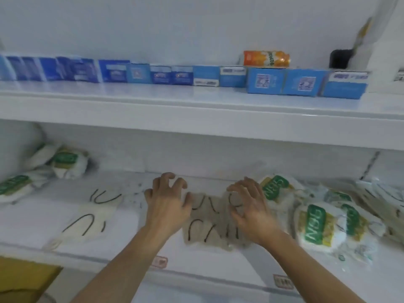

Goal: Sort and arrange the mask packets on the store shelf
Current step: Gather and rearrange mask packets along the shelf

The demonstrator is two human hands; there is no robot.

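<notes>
On the lower white shelf (pixel 153 256) lies a clear packet of masks with black ear loops (pixel 207 224) in the middle. My left hand (pixel 167 202) hovers at its left edge with fingers spread and curled, holding nothing. My right hand (pixel 249 208) is over the packet's right part, fingers bent; the blur hides whether it grips the packet. A second clear mask packet (pixel 91 217) lies further left. White N95 packets with green labels (pixel 317 226) are heaped at the right. More N95 packets (pixel 65 160) sit at the back left.
The upper shelf (pixel 196 110) carries a row of blue boxes (pixel 266 80), with an orange can (pixel 266 59) lying on top at the right. A brown cardboard box (pixel 26 278) stands low at the left. Red price tags (pixel 159 261) mark the lower shelf's front edge.
</notes>
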